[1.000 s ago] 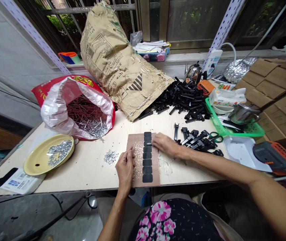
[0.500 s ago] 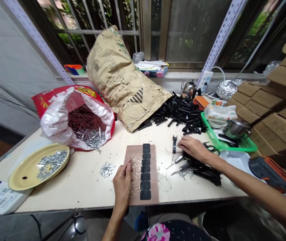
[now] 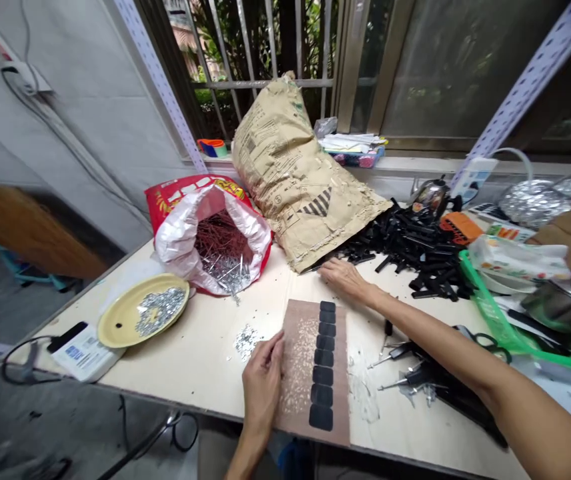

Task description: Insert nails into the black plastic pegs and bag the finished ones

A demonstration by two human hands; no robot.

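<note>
My left hand (image 3: 261, 373) rests at the left edge of a brown board (image 3: 341, 420), its fingers curled together; whatever they hold is hidden. Along the board runs a column of black rounded pads (image 3: 322, 375), beside many small pale specks (image 3: 299, 360). Just in front of the paper sack's mouth, my right hand (image 3: 344, 280) is bent down to the table with fingers drawn together. Its fingertips are beside dark pieces under the sack's edge, and I cannot make out what is in them. The pile of black plastic parts (image 3: 415, 243) lies right of that hand.
A paper sack (image 3: 295, 167) leans behind. Left are a red-and-white bag (image 3: 178, 243) of metal pins, a yellow plate (image 3: 110, 320) and small metal pieces (image 3: 246, 341). Screwdrivers (image 3: 395, 381), scissors (image 3: 490, 343) and a green basket (image 3: 480, 300) lie right.
The view has swung left. My right hand has moved from the tools on the right to the sack's mouth. My left hand stays at the board's left edge.
</note>
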